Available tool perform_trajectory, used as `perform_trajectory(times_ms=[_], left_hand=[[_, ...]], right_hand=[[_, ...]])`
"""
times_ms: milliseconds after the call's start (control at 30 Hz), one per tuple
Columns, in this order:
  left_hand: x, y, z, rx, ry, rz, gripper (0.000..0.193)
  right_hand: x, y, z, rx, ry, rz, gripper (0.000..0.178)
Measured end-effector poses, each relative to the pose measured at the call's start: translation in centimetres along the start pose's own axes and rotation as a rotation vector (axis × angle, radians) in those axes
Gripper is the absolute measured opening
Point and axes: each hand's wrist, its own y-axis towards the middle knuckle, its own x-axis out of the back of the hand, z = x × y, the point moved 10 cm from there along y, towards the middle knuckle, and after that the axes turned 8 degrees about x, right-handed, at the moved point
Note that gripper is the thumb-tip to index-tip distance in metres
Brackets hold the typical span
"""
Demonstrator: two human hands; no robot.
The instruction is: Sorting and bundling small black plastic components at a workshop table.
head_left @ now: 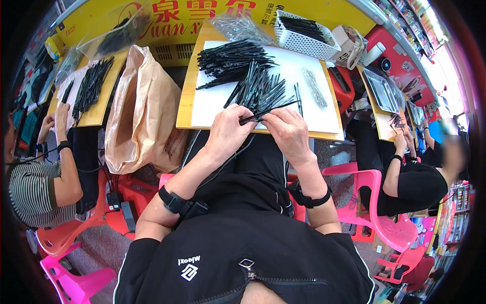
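My left hand [230,126] is closed round the ends of some thin black sticks [249,119] at the near edge of the work board. Just right of it, my right hand [288,133] pinches the same sticks between thumb and fingers; one long stick points up and right past it. I cannot tell how many are held. Directly beyond my hands a loose heap of black sticks [260,87] lies on a white sheet [202,114]. Behind it is a larger pile [234,58]. A few single sticks [298,99] lie to the right, beside a bunch of thin clear pieces [315,88].
A wooden board [186,109] carries the sheet. At its far side are a clear plastic bag [243,29] and a white perforated basket [324,48] with black sticks. A large brown paper bag [136,121] stands left. People work at both sides; a pink chair [374,190] is right.
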Motion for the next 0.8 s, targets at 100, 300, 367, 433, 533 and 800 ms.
perform_trajectory(times_ms=[100, 300, 367, 433, 533, 800], left_hand=[[-0.6, 0.0, 1.4, 0.063, -0.08, 0.025, 0.017], [-1.9, 0.0, 3.8, 0.209, -0.105, 0.087, 0.019], [-2.2, -0.2, 4.0, 0.218, -0.05, 0.088, 0.018], [-2.4, -0.4, 4.0, 0.21, -0.02, 0.086, 0.018], [-2.9, -0.7, 4.6, 0.218, 0.034, 0.086, 0.019], [-3.7, -1.0, 5.4, 0.212, 0.007, 0.068, 0.016]], right_hand=[[-0.2, 0.0, 0.4, 0.043, -0.024, -0.002, 0.012], [-1.2, -0.1, 0.6, 0.072, -0.06, 0.012, 0.011], [-1.6, -0.2, 0.5, 0.072, -0.065, 0.021, 0.011], [-2.0, -0.4, 0.4, 0.063, -0.067, 0.027, 0.012], [-2.6, -0.6, 0.5, 0.054, -0.07, 0.055, 0.012], [-4.1, -2.0, 0.0, 0.025, -0.111, 0.091, 0.012]])
